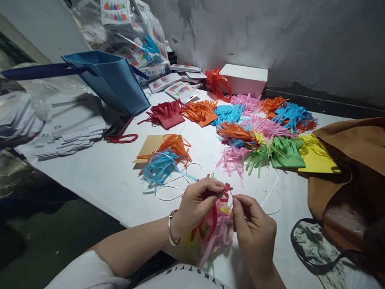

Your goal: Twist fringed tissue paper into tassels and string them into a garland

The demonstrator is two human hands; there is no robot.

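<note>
With our left hand (pixel 192 210) we are pinching a red strip (pixel 227 187) between closed fingertips; with our right hand (pixel 255 230) we are gripping a thin strand (pixel 231 193) just beside them. Pink strips (pixel 221 228) (slightly blurred) are showing below.

A red paper tassel (pixel 214 220) sits at five o'clock in the view, pinched between left hand (pixel 197 204) and right hand (pixel 254 224) — its top curled into a small loop, loose strips hanging toward seven o'clock, beside pink streamers (pixel 221 232).
</note>
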